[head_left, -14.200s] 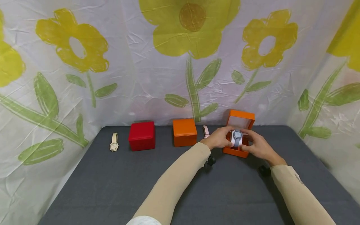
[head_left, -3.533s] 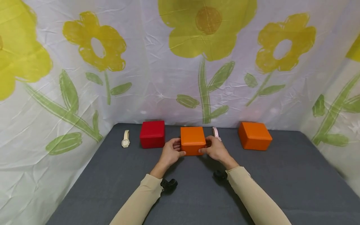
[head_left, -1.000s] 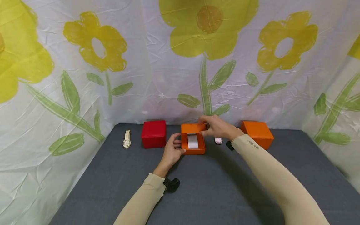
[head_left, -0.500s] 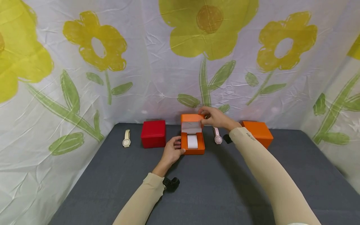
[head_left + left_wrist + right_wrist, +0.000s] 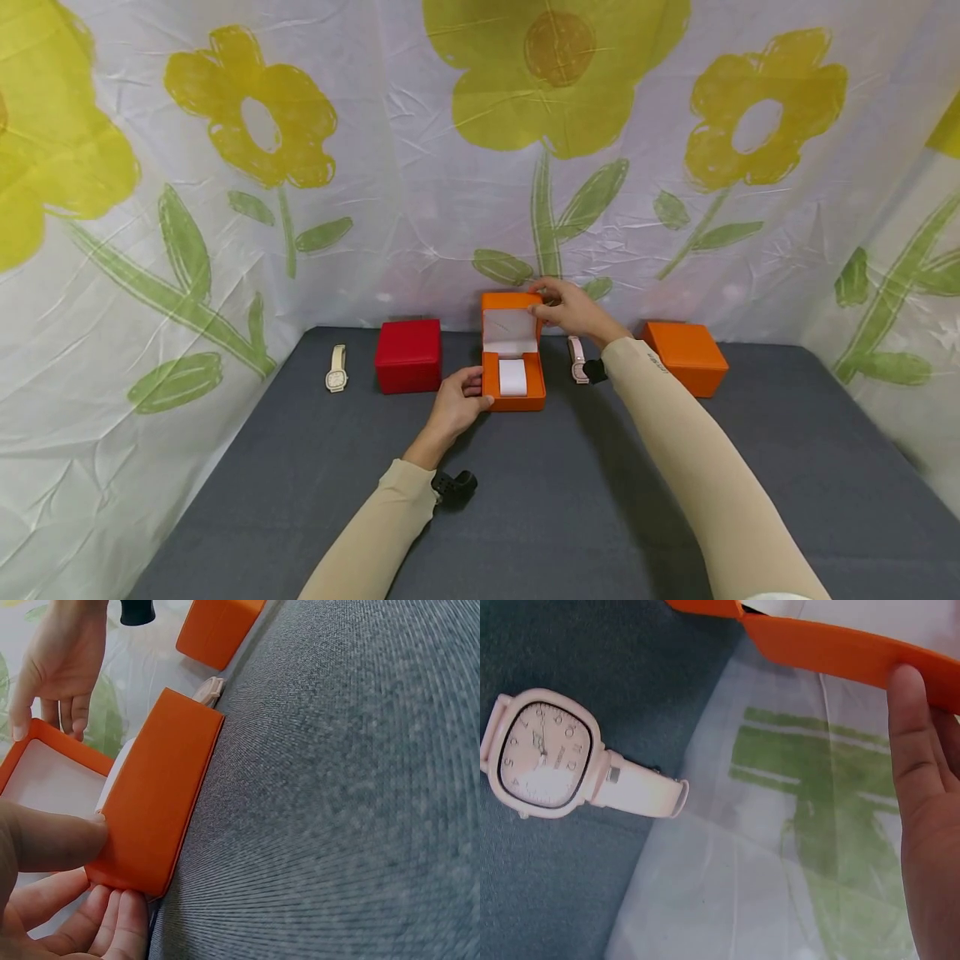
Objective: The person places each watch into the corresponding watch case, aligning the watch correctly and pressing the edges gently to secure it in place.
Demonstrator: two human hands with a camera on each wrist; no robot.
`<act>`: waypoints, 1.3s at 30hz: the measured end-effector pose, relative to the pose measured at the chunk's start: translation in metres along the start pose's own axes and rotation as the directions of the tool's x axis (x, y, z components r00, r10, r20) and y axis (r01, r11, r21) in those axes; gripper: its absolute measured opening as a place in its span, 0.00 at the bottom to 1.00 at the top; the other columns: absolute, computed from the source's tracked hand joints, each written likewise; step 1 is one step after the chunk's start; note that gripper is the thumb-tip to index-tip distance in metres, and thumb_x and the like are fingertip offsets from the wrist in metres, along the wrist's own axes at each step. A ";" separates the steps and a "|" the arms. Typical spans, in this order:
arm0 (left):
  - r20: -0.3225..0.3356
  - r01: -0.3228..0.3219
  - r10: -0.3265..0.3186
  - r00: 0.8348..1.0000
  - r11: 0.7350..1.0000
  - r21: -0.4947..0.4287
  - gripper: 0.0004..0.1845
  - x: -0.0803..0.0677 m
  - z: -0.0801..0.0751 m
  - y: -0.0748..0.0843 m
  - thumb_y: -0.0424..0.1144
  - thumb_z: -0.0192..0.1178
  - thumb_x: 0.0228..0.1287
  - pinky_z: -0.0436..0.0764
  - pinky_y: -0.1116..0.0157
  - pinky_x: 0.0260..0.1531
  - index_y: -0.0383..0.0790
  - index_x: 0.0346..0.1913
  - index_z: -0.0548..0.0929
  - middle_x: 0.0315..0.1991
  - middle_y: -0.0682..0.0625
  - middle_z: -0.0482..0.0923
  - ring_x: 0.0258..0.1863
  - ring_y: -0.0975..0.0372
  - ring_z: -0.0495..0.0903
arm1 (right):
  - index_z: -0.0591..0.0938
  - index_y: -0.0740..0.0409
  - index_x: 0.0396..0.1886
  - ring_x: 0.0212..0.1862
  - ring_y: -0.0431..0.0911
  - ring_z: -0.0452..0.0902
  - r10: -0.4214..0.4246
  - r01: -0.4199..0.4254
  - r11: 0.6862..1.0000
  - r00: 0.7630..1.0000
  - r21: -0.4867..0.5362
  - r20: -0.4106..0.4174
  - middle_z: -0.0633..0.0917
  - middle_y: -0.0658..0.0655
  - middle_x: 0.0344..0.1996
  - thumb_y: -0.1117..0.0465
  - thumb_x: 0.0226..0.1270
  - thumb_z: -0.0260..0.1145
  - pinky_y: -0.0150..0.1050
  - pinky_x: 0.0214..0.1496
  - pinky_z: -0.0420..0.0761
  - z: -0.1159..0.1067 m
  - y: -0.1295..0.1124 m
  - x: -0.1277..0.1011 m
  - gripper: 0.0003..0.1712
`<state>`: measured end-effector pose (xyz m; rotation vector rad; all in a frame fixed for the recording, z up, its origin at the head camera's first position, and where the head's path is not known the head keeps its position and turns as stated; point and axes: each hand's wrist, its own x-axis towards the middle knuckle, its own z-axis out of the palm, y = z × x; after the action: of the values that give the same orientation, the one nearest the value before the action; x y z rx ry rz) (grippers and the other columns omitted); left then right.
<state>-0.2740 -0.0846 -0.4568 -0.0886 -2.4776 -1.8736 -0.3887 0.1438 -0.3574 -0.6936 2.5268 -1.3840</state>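
At the middle back of the table, an orange watch box (image 5: 514, 404) stands with its lid (image 5: 510, 325) raised upright. A white cushion (image 5: 513, 377) sits inside the box. My left hand (image 5: 452, 410) grips the box's left front corner; in the left wrist view its thumb (image 5: 60, 838) presses the orange front wall and the fingers lie along the side. At the lid's upper right edge my right hand (image 5: 568, 307) pinches the rim between thumb and fingers. Just right of the box lies a pink watch (image 5: 577, 362), its square dial (image 5: 544, 757) plain in the right wrist view.
A closed red box (image 5: 408, 357) stands left of the opened one, with a cream watch (image 5: 337, 371) farther left. Another orange box (image 5: 688, 358), closed, is at the right, partly behind my right sleeve. A flowered curtain (image 5: 420, 208) hangs behind the dark grey table (image 5: 525, 508).
The right orange box, open with a grey watch inside at first, is now closed. The middle box, moved slightly forward, was opened; my right hand swung its lid back while my left stayed put.
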 end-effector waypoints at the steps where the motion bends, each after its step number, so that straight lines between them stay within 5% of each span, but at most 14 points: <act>1: 0.003 0.000 0.000 1.000 1.000 0.000 0.29 0.000 0.000 0.000 0.25 0.67 0.53 0.78 0.57 0.49 0.32 0.61 0.75 0.50 0.39 0.76 0.48 0.50 0.76 | 0.73 0.53 0.60 0.47 0.54 0.79 0.005 -0.005 1.000 1.000 0.004 -0.003 0.80 0.60 0.49 0.55 0.68 0.62 0.53 0.51 0.78 0.000 -0.001 0.000 0.22; 12: 0.025 -0.029 0.028 0.999 0.999 0.041 0.28 0.002 0.000 -0.001 0.25 0.66 0.54 0.78 0.56 0.49 0.31 0.61 0.74 0.50 0.38 0.76 0.47 0.49 0.77 | 0.66 0.50 0.69 0.52 0.53 0.77 0.007 -0.007 1.000 0.999 0.012 -0.037 0.76 0.60 0.57 0.48 0.68 0.62 0.53 0.54 0.77 0.002 0.000 -0.009 0.32; 20: 0.046 -0.073 0.065 0.997 0.977 0.199 0.28 0.004 -0.004 0.008 0.33 0.69 0.54 0.79 0.56 0.46 0.31 0.58 0.76 0.47 0.40 0.77 0.43 0.51 0.77 | 0.63 0.54 0.70 0.51 0.56 0.78 -0.015 0.012 0.999 0.996 -0.041 -0.093 0.76 0.62 0.56 0.51 0.70 0.60 0.50 0.50 0.79 0.000 0.011 -0.027 0.33; 30: 0.182 -0.302 0.246 0.952 0.856 0.420 0.25 0.014 -0.008 0.021 0.37 0.67 0.56 0.75 0.55 0.50 0.34 0.58 0.77 0.50 0.41 0.74 0.47 0.50 0.72 | 0.70 0.62 0.64 0.49 0.56 0.78 -0.027 0.004 0.994 0.976 -0.107 -0.214 0.80 0.64 0.51 0.54 0.68 0.63 0.53 0.52 0.77 0.009 0.041 -0.059 0.29; 39: 0.327 -0.394 0.249 0.912 0.757 0.522 0.25 0.031 -0.012 0.032 0.40 0.66 0.58 0.72 0.57 0.57 0.40 0.59 0.76 0.56 0.46 0.74 0.51 0.55 0.72 | 0.74 0.64 0.58 0.45 0.54 0.79 0.037 -0.087 0.971 0.974 -0.221 -0.221 0.81 0.63 0.45 0.56 0.64 0.66 0.49 0.47 0.79 0.011 0.062 -0.072 0.26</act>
<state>-0.3027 -0.0868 -0.4213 -0.7111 -2.8321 -0.9620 -0.3412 0.1987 -0.4201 -0.5179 2.8859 -1.2172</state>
